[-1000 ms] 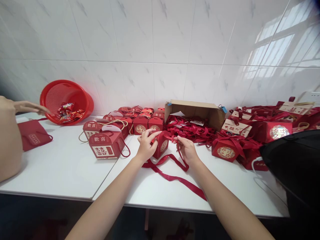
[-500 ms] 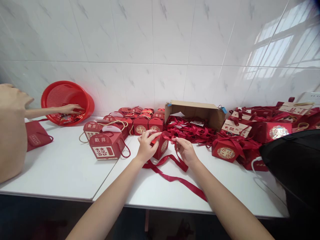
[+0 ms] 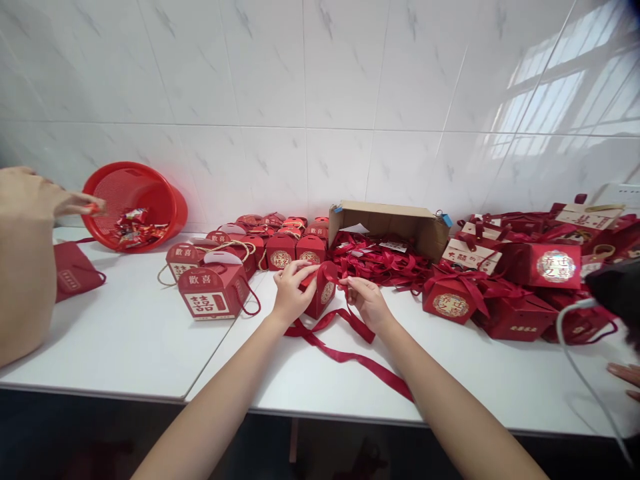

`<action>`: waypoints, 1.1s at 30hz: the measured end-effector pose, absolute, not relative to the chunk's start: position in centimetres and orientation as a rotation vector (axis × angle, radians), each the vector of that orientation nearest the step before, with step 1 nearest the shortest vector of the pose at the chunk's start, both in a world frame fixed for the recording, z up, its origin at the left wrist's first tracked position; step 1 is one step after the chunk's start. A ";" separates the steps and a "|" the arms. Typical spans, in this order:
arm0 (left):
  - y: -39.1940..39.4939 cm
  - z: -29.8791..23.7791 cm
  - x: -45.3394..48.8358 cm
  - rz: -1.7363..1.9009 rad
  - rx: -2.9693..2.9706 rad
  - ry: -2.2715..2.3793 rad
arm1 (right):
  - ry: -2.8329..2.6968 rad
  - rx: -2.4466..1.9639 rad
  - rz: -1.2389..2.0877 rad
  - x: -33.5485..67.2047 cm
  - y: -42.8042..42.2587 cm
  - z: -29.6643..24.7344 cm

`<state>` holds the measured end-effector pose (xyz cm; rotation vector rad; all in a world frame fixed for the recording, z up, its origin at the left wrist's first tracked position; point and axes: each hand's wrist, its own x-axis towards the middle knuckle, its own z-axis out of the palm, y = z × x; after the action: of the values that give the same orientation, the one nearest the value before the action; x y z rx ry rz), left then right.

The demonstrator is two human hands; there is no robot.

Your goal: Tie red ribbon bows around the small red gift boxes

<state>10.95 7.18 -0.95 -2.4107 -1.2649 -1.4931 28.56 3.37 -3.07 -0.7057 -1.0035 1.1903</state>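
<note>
In front of me on the white table stands a small red gift box [image 3: 320, 303] with a round patterned panel on its side. My left hand [image 3: 295, 292] grips it from the left, fingers closed over its upper edge. On the box's right, my right hand [image 3: 367, 301] pinches a red ribbon [image 3: 345, 357] near the top of the box. The ribbon's length lies in loops below the box and trails toward the table's front edge. Whether it passes through the box is hidden by my fingers.
Left are red boxes with rope handles [image 3: 213, 293] and a tipped red basket [image 3: 135, 207] with wrapped sweets. Behind is a cardboard box [image 3: 390, 217] of ribbons; right, a pile of ribboned boxes [image 3: 453, 300]. Co-workers' hands [image 3: 80, 203] show at left and right [image 3: 625, 373].
The left co-worker's hand has drawn back out of the basket. A dark shape at the right has moved away, uncovering more boxes. My right hand has shifted slightly; my left stays on the box.
</note>
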 end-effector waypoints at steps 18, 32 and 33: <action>7.4 -0.8 11.2 -1.479 -2.389 -1.337 | -1.034 -0.710 1.193 28.5 3.3 -3.4; 8.0 -0.4 11.1 -1.405 -2.376 -1.241 | -1.033 -0.720 1.183 28.4 3.5 -3.5; 8.0 -0.4 11.1 -1.402 -2.378 -1.232 | -1.033 -0.720 1.182 28.4 3.5 -3.6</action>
<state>11.14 8.02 -0.37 -2.3783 -1.2324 -1.4023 28.43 3.48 -3.55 -0.7200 -1.0334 1.1825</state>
